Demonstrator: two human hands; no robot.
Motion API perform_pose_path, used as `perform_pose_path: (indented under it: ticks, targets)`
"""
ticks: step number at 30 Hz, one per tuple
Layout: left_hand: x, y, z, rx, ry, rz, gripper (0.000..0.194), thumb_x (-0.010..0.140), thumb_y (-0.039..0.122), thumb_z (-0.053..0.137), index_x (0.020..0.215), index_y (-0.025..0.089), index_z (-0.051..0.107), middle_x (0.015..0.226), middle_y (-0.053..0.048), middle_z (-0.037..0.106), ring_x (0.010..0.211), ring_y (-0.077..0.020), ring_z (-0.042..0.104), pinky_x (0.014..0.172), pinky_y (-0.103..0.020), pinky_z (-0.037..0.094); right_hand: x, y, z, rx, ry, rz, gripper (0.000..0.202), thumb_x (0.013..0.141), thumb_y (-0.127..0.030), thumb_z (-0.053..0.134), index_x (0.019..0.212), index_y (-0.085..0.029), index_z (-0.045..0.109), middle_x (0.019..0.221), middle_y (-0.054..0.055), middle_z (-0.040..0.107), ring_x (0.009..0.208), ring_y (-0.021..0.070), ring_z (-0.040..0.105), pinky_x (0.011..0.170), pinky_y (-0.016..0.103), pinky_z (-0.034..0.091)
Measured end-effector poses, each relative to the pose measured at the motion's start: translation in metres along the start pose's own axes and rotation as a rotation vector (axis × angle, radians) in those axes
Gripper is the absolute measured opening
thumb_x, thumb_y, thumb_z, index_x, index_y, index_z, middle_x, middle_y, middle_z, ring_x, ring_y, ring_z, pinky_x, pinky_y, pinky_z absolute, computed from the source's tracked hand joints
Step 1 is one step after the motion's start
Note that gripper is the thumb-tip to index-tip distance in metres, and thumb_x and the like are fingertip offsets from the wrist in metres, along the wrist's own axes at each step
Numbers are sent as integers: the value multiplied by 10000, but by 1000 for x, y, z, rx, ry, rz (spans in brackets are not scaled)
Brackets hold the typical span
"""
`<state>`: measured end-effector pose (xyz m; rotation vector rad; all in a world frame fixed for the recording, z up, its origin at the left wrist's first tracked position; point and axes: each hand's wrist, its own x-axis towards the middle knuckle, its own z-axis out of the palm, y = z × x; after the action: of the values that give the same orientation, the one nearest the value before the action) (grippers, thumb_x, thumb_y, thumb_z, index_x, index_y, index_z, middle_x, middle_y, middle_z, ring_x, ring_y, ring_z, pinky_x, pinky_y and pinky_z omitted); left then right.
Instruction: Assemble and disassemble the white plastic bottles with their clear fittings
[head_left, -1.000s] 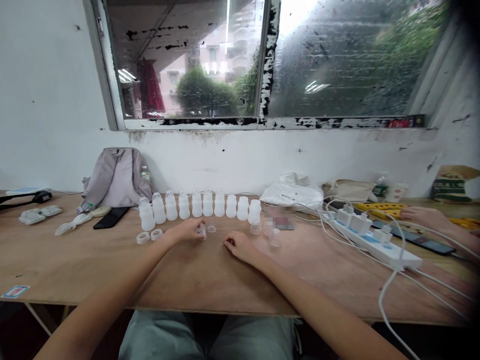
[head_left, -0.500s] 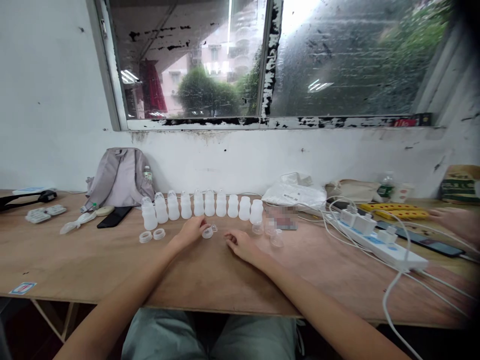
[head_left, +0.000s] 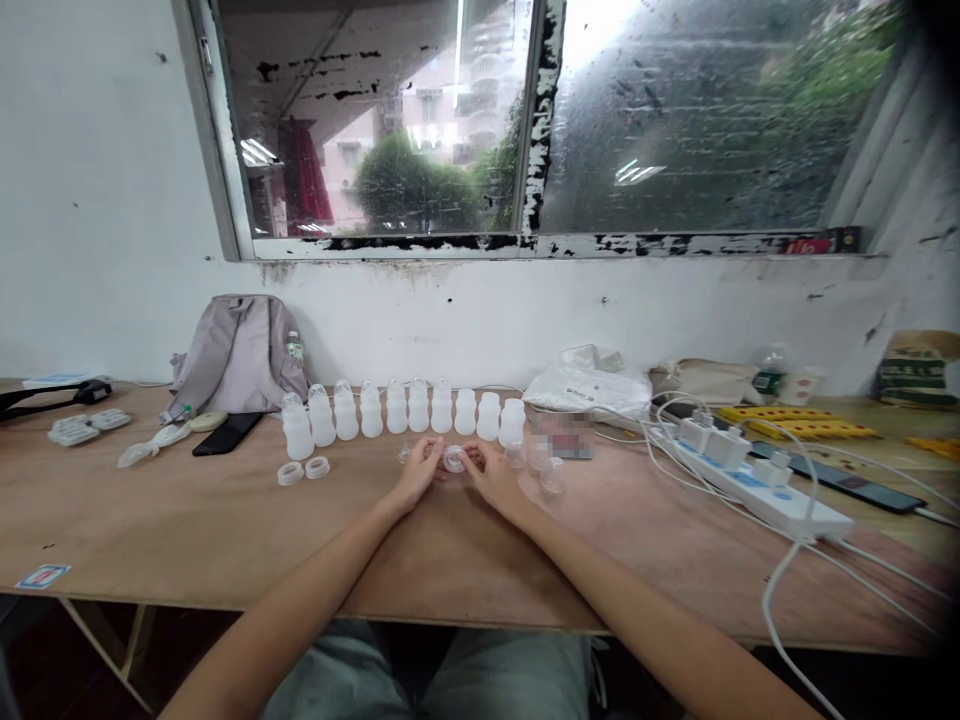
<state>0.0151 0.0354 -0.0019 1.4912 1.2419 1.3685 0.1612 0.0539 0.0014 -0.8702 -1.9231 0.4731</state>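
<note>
Between my hands, just above the wooden table, is a whitish ring-shaped piece. The fingers of my left hand close on its left side, and my right hand pinches its right side. A small clear nipple-like piece lies just left of my left hand. Behind the hands stands a row of several frosted bottles; those on the left have clear domed caps, those at the right end have none. Two white rings lie at the front left of the row. Clear domes sit right of my right hand.
A black phone and grey backpack are at the left. On the right lie a white plastic bag, a power strip with trailing cables and a yellow strip. The table's front edge runs below my forearms.
Both hands have come together, the left moving right, and they now hold the ring between them. The other person's hand at the far right has left the view.
</note>
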Motion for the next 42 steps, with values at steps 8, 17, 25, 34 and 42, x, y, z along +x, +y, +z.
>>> perform_pose_path:
  ticks: [8, 17, 25, 34, 42]
  targets:
    - [-8, -5, 2, 113, -69, 120, 284, 779, 437, 464, 864, 167, 488, 701, -26, 576, 585, -121, 557, 471, -216, 454, 2, 7, 1, -52, -62, 72, 139, 696, -203, 506, 825, -153, 521, 651, 1, 574, 584, 122, 534, 572, 242, 430]
    - [-12, 0, 7, 205, -132, 82, 247, 769, 226, 361, 925, 183, 548, 612, 6, 538, 545, -114, 508, 473, -203, 409, 6, 10, -2, -217, -62, 146, 68, 634, -151, 494, 696, -174, 477, 612, -18, 523, 591, 129, 489, 561, 231, 344]
    - [-15, 4, 8, 280, -139, 42, 321, 696, 149, 324, 943, 198, 524, 573, 20, 501, 472, -116, 460, 446, -217, 378, 5, 8, -1, -290, -76, 161, 52, 654, -153, 494, 683, -180, 460, 575, -29, 477, 568, 126, 459, 523, 217, 289]
    - [-8, 17, 6, 744, -151, 228, 298, 781, 161, 335, 1001, 200, 531, 796, -26, 628, 799, -176, 568, 762, -281, 404, 5, 22, -2, -337, -60, 118, 102, 675, -141, 479, 768, -167, 512, 635, -1, 539, 597, 133, 484, 553, 220, 326]
    - [73, 31, 29, 962, 93, 269, 434, 817, 197, 399, 1246, 199, 335, 1016, -107, 533, 882, -224, 558, 765, -318, 406, 5, 15, -19, -252, -15, 54, 304, 738, -115, 384, 939, -189, 599, 863, 46, 644, 779, 169, 569, 726, 273, 396]
